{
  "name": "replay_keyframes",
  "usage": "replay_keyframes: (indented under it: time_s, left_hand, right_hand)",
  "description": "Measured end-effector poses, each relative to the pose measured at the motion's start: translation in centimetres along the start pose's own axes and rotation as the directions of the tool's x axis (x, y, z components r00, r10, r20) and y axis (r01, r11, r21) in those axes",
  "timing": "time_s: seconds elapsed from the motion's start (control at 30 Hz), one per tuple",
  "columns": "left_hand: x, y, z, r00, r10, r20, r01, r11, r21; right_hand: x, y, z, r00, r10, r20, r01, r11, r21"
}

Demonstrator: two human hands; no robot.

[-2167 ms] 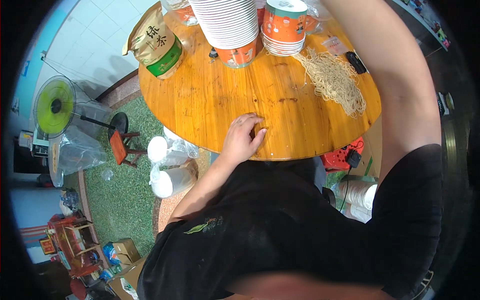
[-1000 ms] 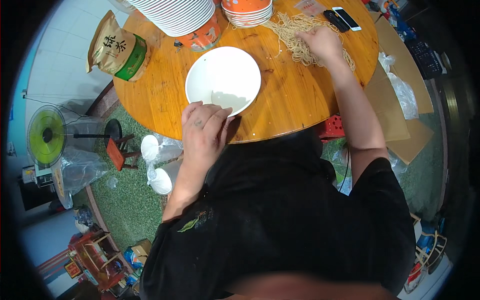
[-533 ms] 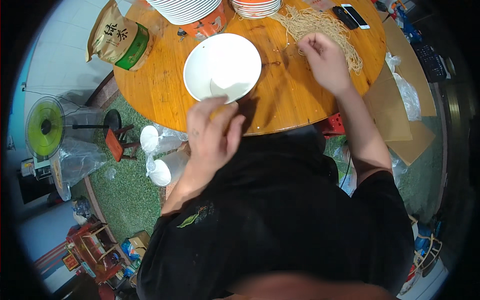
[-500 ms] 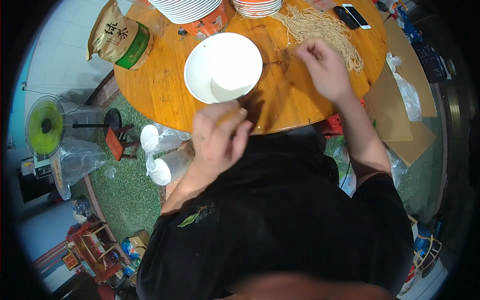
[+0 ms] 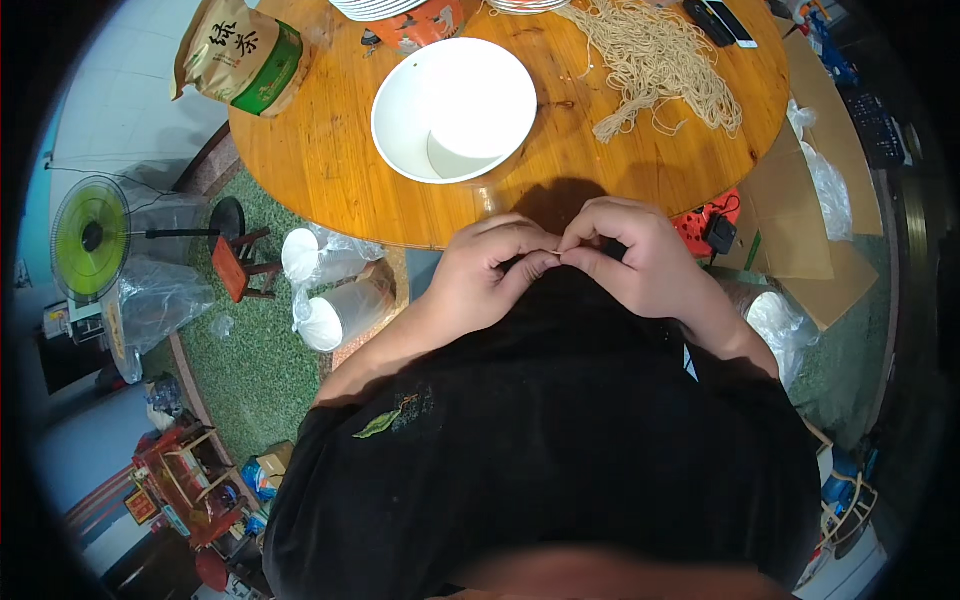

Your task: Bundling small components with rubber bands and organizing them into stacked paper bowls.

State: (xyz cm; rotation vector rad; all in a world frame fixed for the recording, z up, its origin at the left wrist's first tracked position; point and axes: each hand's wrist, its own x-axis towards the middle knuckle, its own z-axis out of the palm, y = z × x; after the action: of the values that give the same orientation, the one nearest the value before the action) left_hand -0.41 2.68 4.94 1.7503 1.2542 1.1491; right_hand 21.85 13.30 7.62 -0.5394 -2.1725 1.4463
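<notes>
Thin pale strand [image 5: 553, 254], most likely a noodle, at frame centre just below the table [image 5: 330, 160] edge, in front of the black shirt. Pinched at both ends: left hand [image 5: 490, 275] fingertips closed on its left end, right hand [image 5: 630, 260] fingertips closed on its right. Long axis runs about level, left to right across the frame; only a short bit shows between the fingertips.

Change: half a second ago the hands were apart, the right one up over the noodle pile [image 5: 655, 55], the left near the bowl [image 5: 455, 108]. Now both have drawn in off the table and met at the strand, so it is probably being worked between them.

Outward: white bowl upper centre, empty; noodles upper right; green bag [image 5: 240, 60] upper left; fan [image 5: 90, 240] at left.
</notes>
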Motion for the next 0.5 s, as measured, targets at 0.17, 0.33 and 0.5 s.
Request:
replay_keyframes:
  time_s: [0.17, 0.33, 0.5]
  left_hand:
    - [-1.2, -0.9, -0.8, 0.995, -0.091, 0.046, 0.093, 0.994, -0.049]
    - [-2.7, -2.0, -2.3, 0.86, -0.477, 0.182, 0.51, 0.801, -0.312]
    - [-3.8, -3.1, -4.3, 0.807, -0.565, 0.171, 0.584, 0.722, -0.37]
  right_hand:
    - [0.3, 0.6, -1.3, 0.998, -0.066, -0.019, 0.06, 0.969, -0.239]
    - [1.8, 2.0, -3.0, 0.962, -0.221, -0.159, 0.138, 0.899, -0.416]
    - [3.4, 4.9, -4.7, 0.908, -0.187, -0.376, 0.046, 0.934, -0.355]
